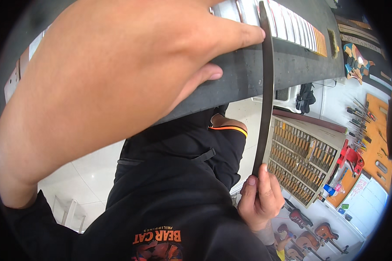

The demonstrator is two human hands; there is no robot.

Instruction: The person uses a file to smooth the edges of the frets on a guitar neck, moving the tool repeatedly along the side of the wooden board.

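Observation:
A long, narrow dark file [268, 87] slants from the taped neck down towards my body. My right hand [261, 198] pinches its lower end between thumb and fingers. At the upper end, my left hand [174, 35] reaches across with the index finger stretched out, its tip touching the file's edge. The left thumb stands apart, and the other left fingers are cut off or hidden. Under the file's tip lies a guitar neck [292, 25] with metal frets and white strips between them, orange towards one end. Part of it is hidden behind my left hand.
The neck rests on a dark workbench [244, 74]. To the right are a rack of many small wooden-handled tools [300, 158], a red vise-like tool [352, 160] and an orange tool board [376, 130]. Guitars [326, 231] hang low right; a colourful guitar body [356, 63] lies far right.

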